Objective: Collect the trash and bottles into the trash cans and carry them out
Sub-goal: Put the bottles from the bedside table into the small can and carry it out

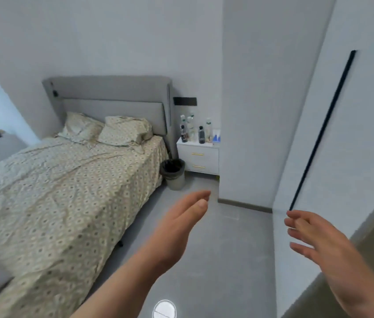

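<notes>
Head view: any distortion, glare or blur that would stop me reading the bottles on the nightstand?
Head view: wide-angle distortion slants the black strip at right; lighting is soft and even, with one round glare spot on the floor; the bottles on the nightstand are small and soft, labels unreadable; the left hand and right hand look only slightly blurred.

**Both hands reaching forward, holding nothing**

The left hand (179, 228) is stretching forward, fingers straight and together, thumb alongside. The right hand (314, 239) is reaching out (palm facing inward), fingers loosely spread and slightly bent. Both forearms are showing bare.
</notes>
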`<control>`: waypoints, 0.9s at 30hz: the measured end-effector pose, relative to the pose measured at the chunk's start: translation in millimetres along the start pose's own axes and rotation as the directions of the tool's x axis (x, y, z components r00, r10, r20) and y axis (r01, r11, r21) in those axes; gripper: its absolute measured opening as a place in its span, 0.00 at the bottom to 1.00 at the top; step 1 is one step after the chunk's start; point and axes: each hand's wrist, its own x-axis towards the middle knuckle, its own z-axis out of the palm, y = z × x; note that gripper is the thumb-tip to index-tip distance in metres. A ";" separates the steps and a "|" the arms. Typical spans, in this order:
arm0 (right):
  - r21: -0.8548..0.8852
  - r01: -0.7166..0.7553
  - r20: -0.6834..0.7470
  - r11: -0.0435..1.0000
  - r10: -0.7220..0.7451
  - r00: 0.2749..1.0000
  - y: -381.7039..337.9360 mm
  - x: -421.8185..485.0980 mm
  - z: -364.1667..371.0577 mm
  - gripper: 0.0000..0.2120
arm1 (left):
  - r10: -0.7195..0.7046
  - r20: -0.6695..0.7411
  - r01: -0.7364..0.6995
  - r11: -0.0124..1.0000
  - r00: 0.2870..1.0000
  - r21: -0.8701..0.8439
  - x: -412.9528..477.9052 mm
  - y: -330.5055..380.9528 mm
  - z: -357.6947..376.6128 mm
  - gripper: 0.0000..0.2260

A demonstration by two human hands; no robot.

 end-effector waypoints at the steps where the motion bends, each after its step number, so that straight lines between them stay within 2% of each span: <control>1: -0.023 0.004 0.025 1.000 -0.003 1.000 -5.7 9.2 17.6 0.18 | 0.000 -0.041 -0.002 1.000 0.999 -0.028 3.6 -1.1 -20.0 0.25; 3: -0.055 0.022 0.063 0.998 -0.019 0.998 -17.6 27.6 51.5 0.08 | 0.003 -0.120 -0.013 0.996 0.993 -0.086 10.4 -4.2 -57.8 0.23; 9: -0.098 0.065 0.131 0.993 -0.052 0.990 -44.7 66.4 140.9 0.07 | 0.039 -0.220 -0.054 0.996 0.975 -0.064 22.5 -16.8 -146.6 0.26; 16: -0.130 0.047 0.195 0.990 -0.021 0.981 -53.6 118.7 187.0 0.14 | 0.006 -0.278 -0.041 0.992 0.961 -0.123 68.6 -23.4 -199.6 0.27; 21: -0.123 0.064 0.183 0.990 -0.041 0.982 -62.6 195.5 202.4 0.12 | 0.009 -0.271 -0.045 0.991 0.963 -0.125 137.4 -25.9 -210.4 0.28; 24: -0.072 0.096 0.179 0.993 -0.082 0.980 -74.0 251.8 206.5 0.20 | 0.015 -0.272 -0.067 0.981 0.962 -0.180 195.4 -28.7 -210.5 0.35; 27: -0.006 0.055 0.225 0.998 -0.052 0.973 -85.1 313.9 214.1 0.17 | -0.031 -0.283 -0.023 0.982 0.959 -0.186 251.2 -30.3 -215.9 0.40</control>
